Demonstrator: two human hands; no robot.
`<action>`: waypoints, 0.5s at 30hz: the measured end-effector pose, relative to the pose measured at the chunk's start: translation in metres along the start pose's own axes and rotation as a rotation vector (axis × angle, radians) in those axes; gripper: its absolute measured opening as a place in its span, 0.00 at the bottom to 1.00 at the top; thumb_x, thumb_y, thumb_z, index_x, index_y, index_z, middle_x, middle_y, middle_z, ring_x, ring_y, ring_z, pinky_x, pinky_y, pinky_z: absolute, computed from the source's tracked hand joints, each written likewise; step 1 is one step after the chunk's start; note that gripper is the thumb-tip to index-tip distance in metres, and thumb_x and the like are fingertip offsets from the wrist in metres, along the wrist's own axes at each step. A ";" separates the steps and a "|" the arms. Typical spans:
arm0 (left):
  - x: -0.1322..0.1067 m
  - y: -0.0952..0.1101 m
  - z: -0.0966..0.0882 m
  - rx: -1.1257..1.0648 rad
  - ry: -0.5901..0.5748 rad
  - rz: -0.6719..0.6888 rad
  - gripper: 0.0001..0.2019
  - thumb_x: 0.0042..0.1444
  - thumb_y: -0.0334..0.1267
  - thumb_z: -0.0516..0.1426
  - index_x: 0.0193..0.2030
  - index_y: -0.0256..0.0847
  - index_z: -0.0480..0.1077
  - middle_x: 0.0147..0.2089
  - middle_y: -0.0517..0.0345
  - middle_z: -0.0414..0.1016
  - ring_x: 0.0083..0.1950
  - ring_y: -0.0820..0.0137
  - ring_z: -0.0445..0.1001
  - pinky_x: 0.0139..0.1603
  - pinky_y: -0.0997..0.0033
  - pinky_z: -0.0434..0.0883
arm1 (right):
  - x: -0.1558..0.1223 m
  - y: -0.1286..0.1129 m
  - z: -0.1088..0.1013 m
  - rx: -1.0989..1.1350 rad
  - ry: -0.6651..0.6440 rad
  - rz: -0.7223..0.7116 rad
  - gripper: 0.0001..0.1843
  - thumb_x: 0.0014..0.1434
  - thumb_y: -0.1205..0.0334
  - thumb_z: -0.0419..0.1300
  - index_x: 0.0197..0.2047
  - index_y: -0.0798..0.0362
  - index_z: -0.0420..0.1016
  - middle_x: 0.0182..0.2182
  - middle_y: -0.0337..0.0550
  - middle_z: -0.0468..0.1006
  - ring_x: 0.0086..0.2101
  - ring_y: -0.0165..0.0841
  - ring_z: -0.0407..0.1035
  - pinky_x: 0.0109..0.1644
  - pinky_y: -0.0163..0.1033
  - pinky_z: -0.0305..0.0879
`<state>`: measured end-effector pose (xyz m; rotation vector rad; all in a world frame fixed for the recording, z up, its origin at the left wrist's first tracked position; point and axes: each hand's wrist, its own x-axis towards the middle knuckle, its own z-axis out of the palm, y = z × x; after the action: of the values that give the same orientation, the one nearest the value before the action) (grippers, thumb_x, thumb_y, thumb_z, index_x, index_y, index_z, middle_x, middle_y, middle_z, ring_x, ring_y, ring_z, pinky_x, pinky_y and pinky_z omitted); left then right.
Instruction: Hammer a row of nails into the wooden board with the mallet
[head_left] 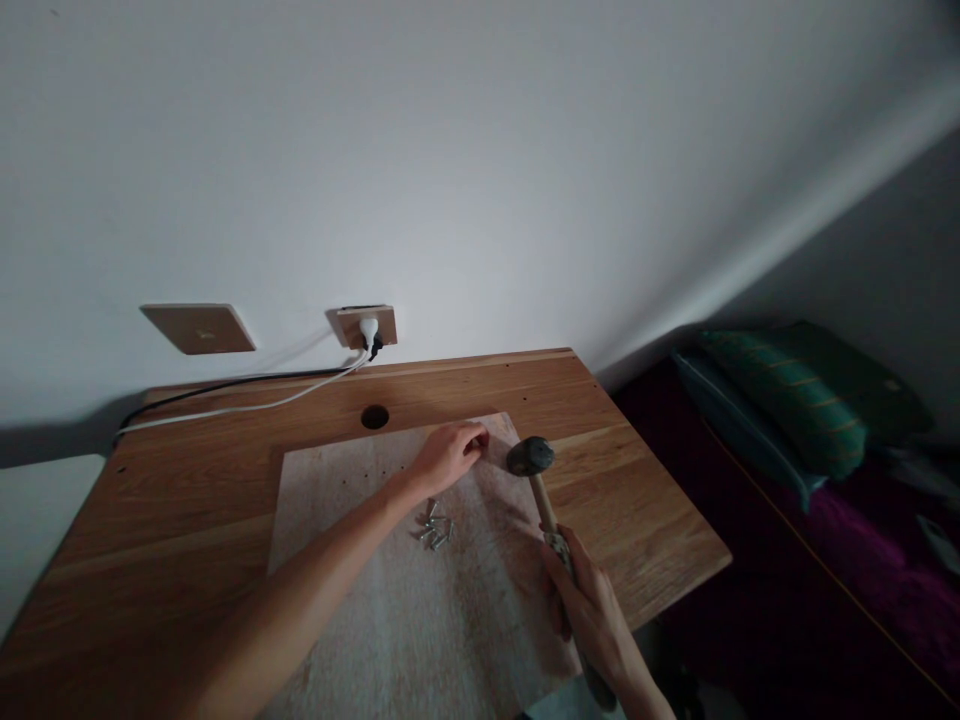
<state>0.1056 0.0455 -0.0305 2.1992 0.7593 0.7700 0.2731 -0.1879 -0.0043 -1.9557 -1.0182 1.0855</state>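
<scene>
My right hand (pixel 592 610) is wrapped round the wooden handle of a mallet (pixel 531 457). Its dark, rounded head is raised beside the far right corner of a pale wooden board (pixel 390 620). Over that far right part of the board, my left hand (pixel 452 455) is closed in a pinch, thumb and fingertips together. Whatever sits between those fingertips is too small to make out. Just below my left wrist, a small pile of silvery screws or nails (pixel 435 527) lies on the board. Several small dark dots run along the board's far side, left of my left hand.
The board lies on a wooden desk (pixel 660 520) with a round cable hole (pixel 375 416). A white cable (pixel 247 408) and a black cable run from a wall socket (pixel 386 322) along the desk's back left. Cushions (pixel 795 400) lie on a dark purple surface at right.
</scene>
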 end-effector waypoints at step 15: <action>-0.002 -0.004 0.001 0.082 -0.014 0.039 0.08 0.59 0.23 0.60 0.39 0.40 0.75 0.40 0.56 0.81 0.43 0.64 0.79 0.47 0.68 0.72 | 0.008 0.011 -0.002 -0.005 0.032 -0.012 0.41 0.64 0.32 0.54 0.66 0.57 0.65 0.19 0.31 0.71 0.16 0.32 0.66 0.19 0.34 0.61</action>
<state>0.1040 0.0461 -0.0348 2.2958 0.7558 0.7544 0.2809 -0.1866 -0.0149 -1.9625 -1.0155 1.0431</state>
